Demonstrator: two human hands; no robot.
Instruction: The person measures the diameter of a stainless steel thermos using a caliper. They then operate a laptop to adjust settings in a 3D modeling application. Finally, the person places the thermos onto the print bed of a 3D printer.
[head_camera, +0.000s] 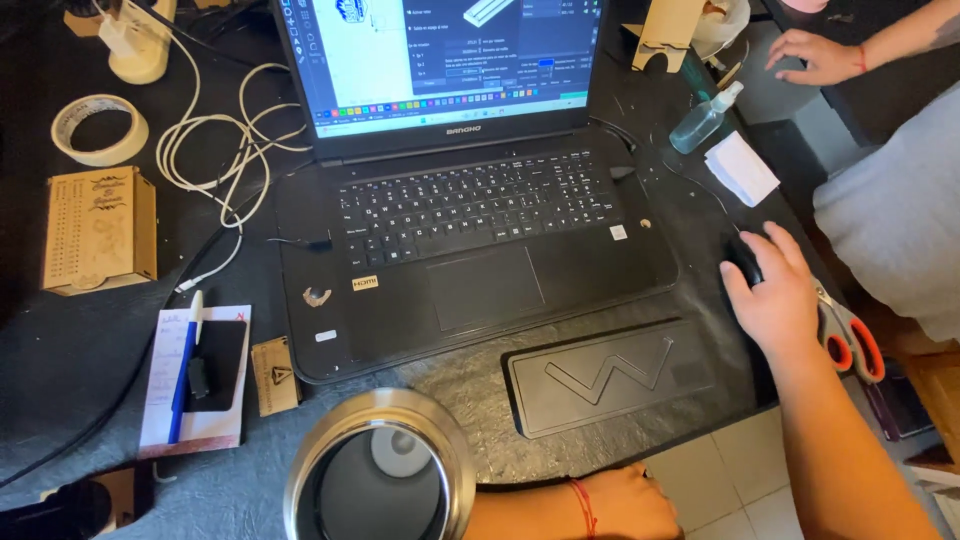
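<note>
Steel cup (380, 470) stands on dark desk (60, 370) before black laptop (470, 240).

Dark desk (60, 360): laptop (470, 250), tape roll (98, 129), scissors (848, 335).

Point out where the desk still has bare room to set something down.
Bare grey desk shows between the wooden box and the notepad, and a strip between the steel cup and the black pad. Crowded: right of the laptop, where the right hand covers the mouse beside the scissors.
</note>
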